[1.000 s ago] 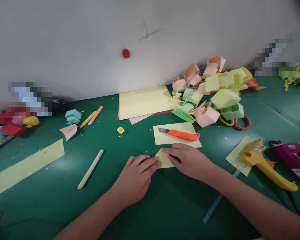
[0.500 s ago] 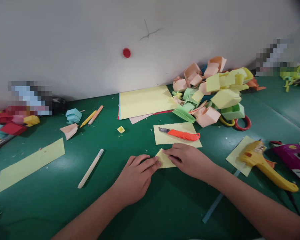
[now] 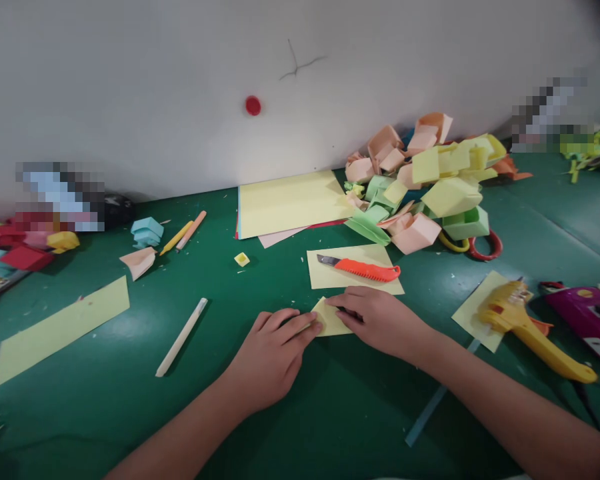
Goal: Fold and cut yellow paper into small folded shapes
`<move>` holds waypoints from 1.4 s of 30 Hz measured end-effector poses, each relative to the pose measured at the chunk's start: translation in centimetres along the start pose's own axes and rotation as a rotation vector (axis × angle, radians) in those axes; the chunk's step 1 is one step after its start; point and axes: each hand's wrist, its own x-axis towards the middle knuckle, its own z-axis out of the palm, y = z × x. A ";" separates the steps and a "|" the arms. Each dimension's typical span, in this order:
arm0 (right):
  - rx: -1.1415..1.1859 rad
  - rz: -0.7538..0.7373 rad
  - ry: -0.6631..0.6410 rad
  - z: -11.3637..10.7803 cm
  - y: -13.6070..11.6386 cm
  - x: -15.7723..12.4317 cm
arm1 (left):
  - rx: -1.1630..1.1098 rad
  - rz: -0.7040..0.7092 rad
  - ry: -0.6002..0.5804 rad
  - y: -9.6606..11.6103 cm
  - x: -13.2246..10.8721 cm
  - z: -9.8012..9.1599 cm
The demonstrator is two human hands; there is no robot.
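Hands: left hand (image 3: 275,357), right hand (image 3: 380,321) fingertips-down on paper (any pinch hidden) | small, flat, pale-yellow paper piece (image 3: 333,325) between them, on green tabletop (image 3: 330,420) | probably light, easily creased; best held by edges

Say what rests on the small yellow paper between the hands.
The left hand and right hand rest fingers on the yellow paper. Its middle shows; the right hand hides its right end, and its underside cannot be seen.

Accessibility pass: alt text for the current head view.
Left hand and right hand touch a small yellow paper on a green table. An orange utility knife lies on another yellow sheet beyond; a yellow glue gun lies at right.
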 end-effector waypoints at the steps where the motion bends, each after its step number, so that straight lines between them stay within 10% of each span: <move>1: 0.001 0.008 -0.001 0.0 0.0 0.0 | -0.005 0.000 0.002 0.0 0.0 0.0; 23: 0.031 0.028 -0.016 -0.2 -0.1 0.1 | -0.039 -0.001 -0.006 -0.1 0.1 0.0; 42: 0.032 0.067 -0.024 -0.1 0.0 0.1 | -0.122 -0.041 0.320 -0.2 -0.2 0.2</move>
